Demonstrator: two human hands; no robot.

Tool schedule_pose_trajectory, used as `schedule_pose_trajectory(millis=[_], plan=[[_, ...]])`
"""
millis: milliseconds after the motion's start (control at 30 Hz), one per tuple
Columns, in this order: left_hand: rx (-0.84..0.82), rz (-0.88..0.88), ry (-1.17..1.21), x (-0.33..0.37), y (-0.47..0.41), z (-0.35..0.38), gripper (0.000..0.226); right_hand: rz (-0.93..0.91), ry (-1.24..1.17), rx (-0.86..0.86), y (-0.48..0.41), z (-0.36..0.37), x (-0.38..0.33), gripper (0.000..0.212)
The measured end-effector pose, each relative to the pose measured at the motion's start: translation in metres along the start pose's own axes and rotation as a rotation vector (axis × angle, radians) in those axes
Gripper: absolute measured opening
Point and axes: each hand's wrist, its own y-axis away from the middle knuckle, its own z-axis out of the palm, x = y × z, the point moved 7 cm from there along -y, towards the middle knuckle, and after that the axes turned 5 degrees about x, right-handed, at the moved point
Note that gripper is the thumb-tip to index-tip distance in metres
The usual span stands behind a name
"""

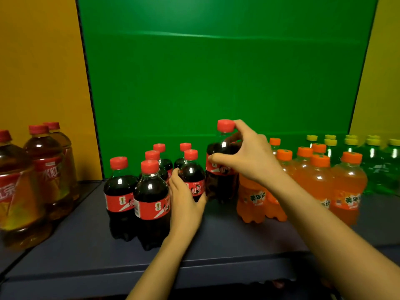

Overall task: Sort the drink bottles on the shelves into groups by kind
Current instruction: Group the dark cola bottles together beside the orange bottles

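Observation:
Several small cola bottles [149, 191] with red caps stand clustered at the shelf's middle. My right hand [249, 156] grips one cola bottle [220, 152] by its upper body, thumb on the label and a finger near the red cap; it sits higher than the others, just left of the orange sodas. My left hand [184, 195] curls round another cola bottle [192, 176] low on its label. Orange soda bottles [320, 180] with orange caps are grouped to the right. Green soda bottles [376, 165] with yellow caps stand at the far right.
Three large amber tea bottles [32, 174] with red caps stand at the far left. The dark shelf board [216, 239] has bare space along its front edge. A green panel [216, 72] backs the shelf, with yellow panels [39, 72] on both sides.

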Motion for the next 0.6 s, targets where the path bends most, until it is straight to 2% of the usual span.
schedule_pose_trajectory(millis=[100, 233, 367, 600], plan=[[0.014, -0.026, 0.014, -0.005, -0.006, -0.004, 0.083, 0.033, 0.046, -0.014, 0.007, 0.017, 0.009, 0.062], [0.023, -0.064, 0.033, -0.011, -0.014, -0.011, 0.088, 0.101, -0.007, -0.033, 0.012, 0.042, 0.026, 0.065], [0.032, -0.072, 0.059, -0.015, -0.015, -0.014, 0.085, 0.118, 0.014, -0.054, 0.017, 0.068, 0.038, 0.059], [0.017, -0.075, 0.083, -0.013, -0.013, -0.015, 0.088, 0.119, -0.315, -0.024, 0.027, 0.102, 0.055, 0.062]])
